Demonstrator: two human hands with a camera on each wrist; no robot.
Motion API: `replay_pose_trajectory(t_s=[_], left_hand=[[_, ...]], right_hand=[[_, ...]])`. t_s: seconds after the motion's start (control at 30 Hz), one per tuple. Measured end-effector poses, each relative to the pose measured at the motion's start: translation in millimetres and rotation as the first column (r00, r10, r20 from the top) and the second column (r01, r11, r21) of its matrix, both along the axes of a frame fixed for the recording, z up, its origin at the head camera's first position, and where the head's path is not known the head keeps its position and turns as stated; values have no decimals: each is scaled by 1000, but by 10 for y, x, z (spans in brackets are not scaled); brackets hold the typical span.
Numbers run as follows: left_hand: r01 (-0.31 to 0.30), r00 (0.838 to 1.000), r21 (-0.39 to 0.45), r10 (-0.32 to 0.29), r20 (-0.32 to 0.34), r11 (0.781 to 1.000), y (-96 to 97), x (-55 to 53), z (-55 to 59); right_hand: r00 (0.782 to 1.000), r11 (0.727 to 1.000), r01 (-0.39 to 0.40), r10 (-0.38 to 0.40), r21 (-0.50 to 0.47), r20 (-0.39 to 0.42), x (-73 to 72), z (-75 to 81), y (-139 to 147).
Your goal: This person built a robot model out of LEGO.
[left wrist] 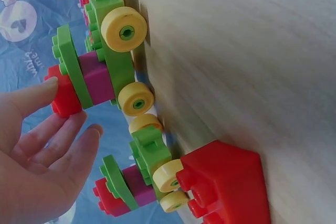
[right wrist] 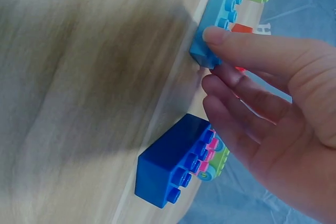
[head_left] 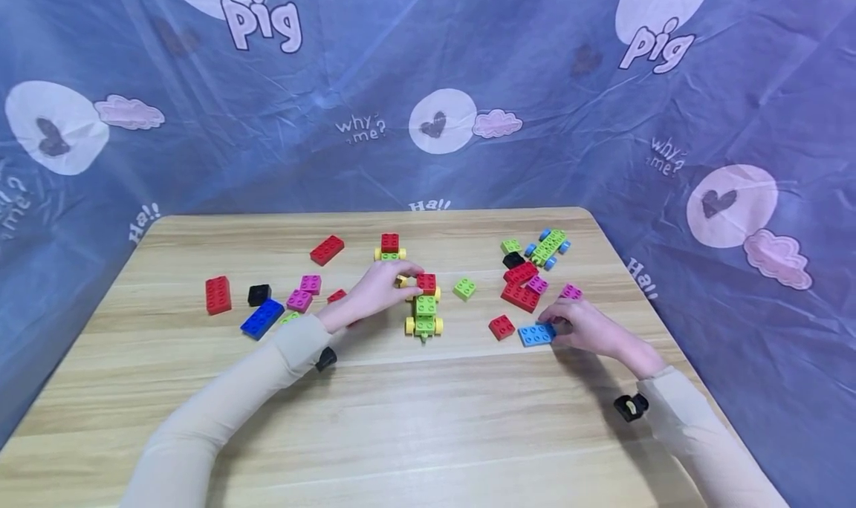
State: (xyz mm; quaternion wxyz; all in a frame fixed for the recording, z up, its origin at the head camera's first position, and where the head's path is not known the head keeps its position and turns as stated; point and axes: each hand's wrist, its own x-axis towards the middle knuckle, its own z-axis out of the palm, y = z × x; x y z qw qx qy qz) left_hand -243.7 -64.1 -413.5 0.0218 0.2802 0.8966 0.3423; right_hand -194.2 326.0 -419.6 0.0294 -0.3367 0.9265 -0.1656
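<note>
In the head view my left hand [head_left: 377, 289] reaches to a toy car with yellow wheels [head_left: 426, 326]. Thumb and fingers of that hand pinch the red brick [left wrist: 67, 92] on top of it; below the brick are a green plate [left wrist: 72, 66] and a purple brick [left wrist: 97, 77], set on a green wheeled base. At the right, my right hand [head_left: 583, 326] pinches one end of a light blue eight-stud brick [head_left: 536, 335], which lies on the table. A dark blue brick [right wrist: 173, 156] rests near that hand in the right wrist view.
A similar car [head_left: 390, 246] stands behind. Red bricks [head_left: 520, 296], a black piece [head_left: 513, 260] and a green base with blue wheels [head_left: 550, 248] lie at the back right. On the left are a red brick [head_left: 217, 295], a black brick [head_left: 258, 295] and a blue brick [head_left: 262, 318].
</note>
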Motion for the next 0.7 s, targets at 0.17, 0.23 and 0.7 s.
replay_pose_trajectory(t_s=[0.17,0.23,0.7], left_hand=[[8,1000,-10,-8,8,1000,-3,-10,43],[10,1000,-12,-10,13,1000,-1,-18,62],[13,1000,-72,-13,-6,997,32,-144,145]], right_hand=[[999,1000,12,-13,16,51,5,8,5],[998,1000,5,-6,10,56,15,10,12],[978,993,-106,115,-59,175,113,37,-21]])
